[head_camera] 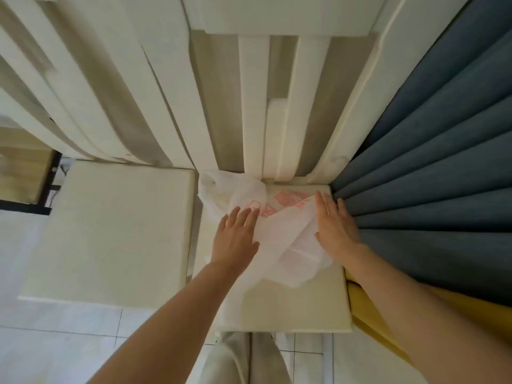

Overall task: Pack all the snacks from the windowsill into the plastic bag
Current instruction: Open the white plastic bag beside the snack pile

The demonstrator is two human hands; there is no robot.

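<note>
Both palms flat on the plastic bag (277, 231), left hand (237, 235) and right hand (333, 221), fingers spread wide, gripping nothing. Likely smoothing it on the windowsill (304, 306) to find the opening. No snacks visible.

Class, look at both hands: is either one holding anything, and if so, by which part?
Neither grips anything. The left hand and right hand lie flat, fingers extended, on the thin white plastic bag with red print, pressing its left and right sides.

translucent white plastic bag (279, 239) w/ red print, blue curtain (432, 151), yellow curtain (368, 309), cream cushions (110, 231)
</note>
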